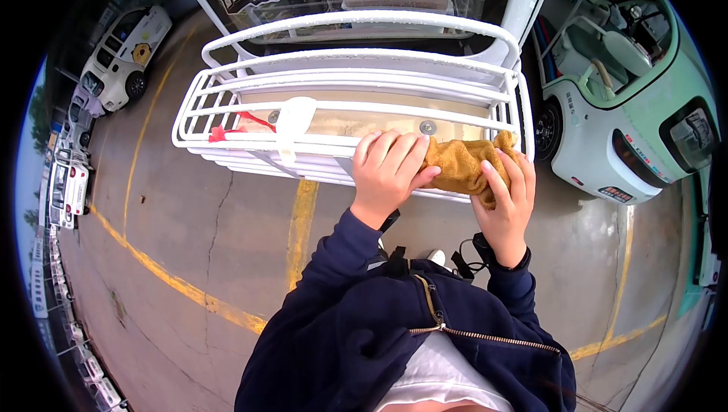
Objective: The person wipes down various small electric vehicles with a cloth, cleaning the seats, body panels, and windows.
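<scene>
My right hand (506, 209) closes on the cloth (458, 166), probably light and soft, best bunched mid-length; my left hand (385, 175) half-curls at the rack (379, 18), grip unclear.

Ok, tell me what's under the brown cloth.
Part of the white rack is under the brown cloth; the rack's lower edge shows below. The stretch the cloth covers can't be seen.

Grey floor (174, 207) with yellow painted lines (302, 222)
</scene>
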Motion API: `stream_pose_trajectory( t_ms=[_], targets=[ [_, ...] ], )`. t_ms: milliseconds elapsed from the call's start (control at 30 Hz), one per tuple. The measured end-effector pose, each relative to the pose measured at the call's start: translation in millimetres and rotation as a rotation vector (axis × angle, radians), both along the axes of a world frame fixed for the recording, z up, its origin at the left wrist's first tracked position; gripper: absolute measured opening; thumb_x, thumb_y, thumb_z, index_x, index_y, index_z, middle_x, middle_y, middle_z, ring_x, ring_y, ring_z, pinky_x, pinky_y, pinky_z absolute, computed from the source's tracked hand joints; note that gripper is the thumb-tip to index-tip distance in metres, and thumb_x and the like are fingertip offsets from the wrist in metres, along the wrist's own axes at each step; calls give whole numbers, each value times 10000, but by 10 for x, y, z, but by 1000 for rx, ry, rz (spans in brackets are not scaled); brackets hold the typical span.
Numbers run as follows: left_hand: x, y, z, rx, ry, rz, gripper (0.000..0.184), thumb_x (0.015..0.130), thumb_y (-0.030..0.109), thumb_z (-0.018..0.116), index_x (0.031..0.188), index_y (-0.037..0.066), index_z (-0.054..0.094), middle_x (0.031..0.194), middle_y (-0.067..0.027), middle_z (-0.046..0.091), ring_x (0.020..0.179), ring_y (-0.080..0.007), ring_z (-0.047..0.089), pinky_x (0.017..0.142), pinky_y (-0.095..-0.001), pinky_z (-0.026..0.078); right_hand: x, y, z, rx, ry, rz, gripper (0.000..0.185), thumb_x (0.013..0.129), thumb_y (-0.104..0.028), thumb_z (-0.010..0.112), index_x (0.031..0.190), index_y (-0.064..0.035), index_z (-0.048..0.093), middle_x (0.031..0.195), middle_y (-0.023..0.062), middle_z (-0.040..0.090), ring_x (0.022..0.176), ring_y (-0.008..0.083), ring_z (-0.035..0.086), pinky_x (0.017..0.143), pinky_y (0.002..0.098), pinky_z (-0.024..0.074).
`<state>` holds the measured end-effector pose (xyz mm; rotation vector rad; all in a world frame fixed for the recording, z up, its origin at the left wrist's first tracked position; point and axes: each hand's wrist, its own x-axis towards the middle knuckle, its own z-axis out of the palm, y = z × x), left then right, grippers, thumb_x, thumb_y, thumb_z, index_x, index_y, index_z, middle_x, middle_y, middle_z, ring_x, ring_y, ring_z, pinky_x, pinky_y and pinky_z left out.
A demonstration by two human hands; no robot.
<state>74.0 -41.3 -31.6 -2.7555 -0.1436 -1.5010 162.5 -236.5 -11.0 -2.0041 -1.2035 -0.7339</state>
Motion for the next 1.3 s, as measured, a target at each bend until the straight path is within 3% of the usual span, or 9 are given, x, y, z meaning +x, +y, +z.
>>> stream_pose_trajectory(
  t_ms=[67, 367, 600, 767, 967, 1033, 1067, 1167, 1300],
  targets=[
    [-60, 124, -39, 61, -6, -6, 415, 945, 469, 481, 1013, 120, 695, 996, -11, 654, 982, -227, 586, 932, -433, 388, -81, 143, 19, -103, -109, -61, 677, 608, -78, 762, 1237, -291, 631, 1228, 43, 578, 1123, 319, 516, 974, 488, 420],
    [-546, 401, -172, -10, 102, 248, 440, 1002, 418, 409, 1237, 91, 587, 1275, -67, 578, 1267, -305, 460, 1093, -507, 253, -277, 628, -204, -42, -265, 20, 519, 761, -134, 611, 1237, -341, 630, 1321, -51, 547, 1142, 245, 498, 975, 391, 420],
    [-447, 62, -619, -215, 45, 200, 587, 976, 375, 489, 1458, 69, 350, 1555, -125, 251, 1448, -452, 53, 1134, -623, 67, 14, 165, -558, -187, -483, 92, 339, 842, -126, 611, 1118, -313, 671, 1393, -188, 480, 1302, 152, 420, 1088, 293, 355],
    [-299, -187, -935, -124, 98, 66, 704, 958, 318, 539, 1529, 130, 172, 1597, -158, 58, 1431, -500, -45, 1113, -659, 46, 108, -158, -700, -100, -419, 42, 276, 796, -151, 650, 1027, -291, 709, 1336, -180, 538, 1291, 148, 439, 1047, 287, 399],
    [-26, -537, -1329, -49, 103, 78, 626, 875, 370, 632, 1419, 148, 417, 1527, -128, 282, 1399, -463, 186, 1097, -669, 100, 189, -567, -757, -40, -110, 84, 278, 743, -99, 656, 999, -175, 735, 1212, -71, 613, 1218, 223, 513, 956, 382, 487],
    [-30, -651, -1335, 4, 478, 44, 552, 873, 384, 621, 1355, 151, 484, 1464, -126, 373, 1347, -395, 317, 1084, -632, 193, 171, -743, -878, 9, -63, 73, 257, 727, -74, 660, 964, -129, 741, 1161, -16, 631, 1184, 268, 529, 926, 406, 496],
    [49, -735, -1350, -314, 569, -66, 579, 870, 397, 610, 1382, 171, 462, 1456, -118, 395, 1351, -335, 351, 1089, -578, 240, 188, -832, -925, 12, -40, 78, 262, 716, -63, 662, 960, -118, 740, 1154, -1, 634, 1171, 279, 533, 916, 414, 494],
    [208, -932, -1580, -199, 481, -252, 635, 860, 365, 638, 1422, 162, 421, 1470, -94, 390, 1384, -351, 276, 1083, -610, 181, 231, -1128, -1025, 60, -1, 53, 282, 635, -18, 703, 910, -78, 725, 1096, 49, 643, 1112, 319, 553, 880, 441, 501],
    [481, -1399, -1749, 61, 496, -100, 725, 878, 459, 581, 1485, 158, 323, 1560, -128, 204, 1437, -377, 161, 1114, -612, 111, 312, -1620, -1059, 40, 39, -51, 264, 675, -29, 675, 933, -67, 717, 1128, 40, 642, 1124, 300, 547, 848, 423, 485]
  ],
)
